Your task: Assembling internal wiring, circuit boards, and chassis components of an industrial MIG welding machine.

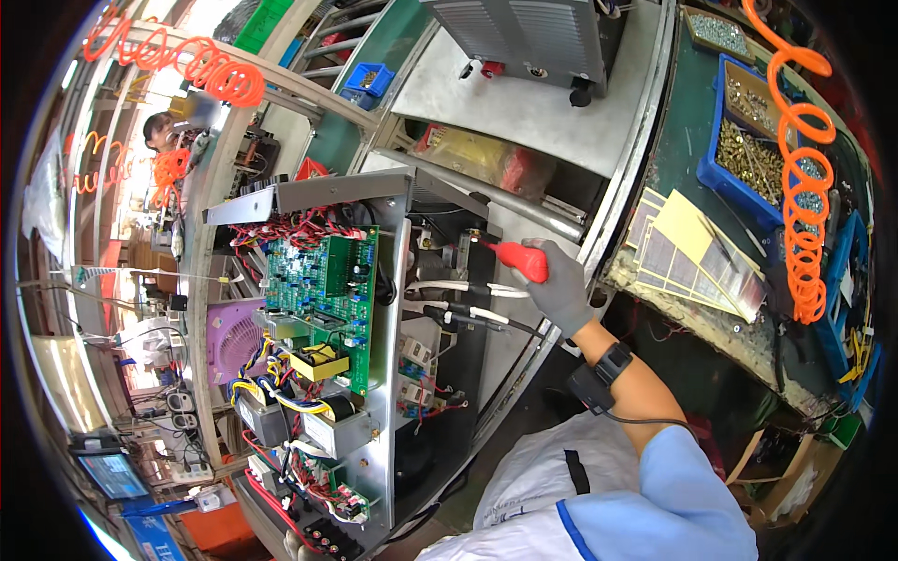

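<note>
My right hand (559, 292), in a grey glove, is closed around the red handle of a screwdriver (522, 259). The tool points left at a metal fitting (468, 245) inside the open machine chassis (402, 201); whether its tip touches is too small to tell. Just below my hand, white sleeved cables (482, 290) stick out of the chassis. On the side panel to the left stands a green circuit board (323, 280) with red wiring and a yellow transformer (320, 361) beneath it. My left hand does not show.
Another grey machine (524, 42) stands farther along the line. At right, a bench carries a blue bin (744, 159) of brass screws, yellow label sheets (692, 243) and a coiled orange air hose (806, 201). A purple fan (234, 338) and a person (161, 131) are at left.
</note>
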